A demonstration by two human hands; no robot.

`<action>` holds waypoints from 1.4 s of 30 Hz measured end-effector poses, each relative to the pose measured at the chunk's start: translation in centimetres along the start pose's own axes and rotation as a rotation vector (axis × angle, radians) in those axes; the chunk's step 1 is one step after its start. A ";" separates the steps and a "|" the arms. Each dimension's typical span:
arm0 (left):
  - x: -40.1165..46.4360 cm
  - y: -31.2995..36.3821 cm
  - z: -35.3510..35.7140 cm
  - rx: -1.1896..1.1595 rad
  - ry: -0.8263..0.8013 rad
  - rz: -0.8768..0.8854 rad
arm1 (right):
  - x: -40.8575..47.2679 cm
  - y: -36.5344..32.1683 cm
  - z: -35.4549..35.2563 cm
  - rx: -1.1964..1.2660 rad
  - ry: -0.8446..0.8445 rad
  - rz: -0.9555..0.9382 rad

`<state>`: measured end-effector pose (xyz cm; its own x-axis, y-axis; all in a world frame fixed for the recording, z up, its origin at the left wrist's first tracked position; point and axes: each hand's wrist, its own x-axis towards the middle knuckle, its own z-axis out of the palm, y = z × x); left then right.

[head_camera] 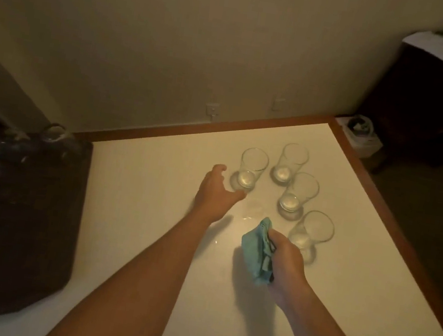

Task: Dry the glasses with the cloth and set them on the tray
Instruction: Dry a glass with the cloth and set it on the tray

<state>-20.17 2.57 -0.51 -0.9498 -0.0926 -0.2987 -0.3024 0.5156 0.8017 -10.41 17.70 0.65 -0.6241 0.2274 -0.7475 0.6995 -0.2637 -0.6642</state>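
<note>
Right hand (pixel 285 259), nearest the camera, grips the bunched blue cloth (pixel 255 252) above the white counter (pixel 150 214). Left hand (pixel 217 194) reaches with fingers spread, its grip released, just beside the leftmost glass (pixel 251 169). Three more upright glasses (pixel 298 192) stand to the right.

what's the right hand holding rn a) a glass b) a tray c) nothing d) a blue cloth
d: the right hand has its fingers curled round a bunched blue cloth just above the table, while all four glasses stand on the table untouched by it, the nearest glass just beyond its knuckles.
</note>
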 end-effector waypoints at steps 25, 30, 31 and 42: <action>-7.4 5.4 -1.7 -0.964 0.111 -0.176 | -4.3 -7.1 6.6 -0.528 -0.327 -0.981; -11.0 4.6 -9.5 -0.921 0.292 -0.201 | -10.9 -1.6 10.1 -0.555 -0.355 -1.102; -11.6 4.4 -10.7 -0.932 0.326 -0.228 | -11.6 -0.3 10.3 -0.564 -0.385 -1.101; -16.9 1.8 -18.6 -0.828 0.300 -0.139 | -16.6 2.9 17.9 -0.299 -0.400 -1.064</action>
<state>-6.14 -10.79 15.56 -0.8458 -0.3880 -0.3662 -0.2669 -0.2867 0.9201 -4.27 -3.57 11.27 -0.9711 -0.1237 0.2042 -0.2193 0.1240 -0.9678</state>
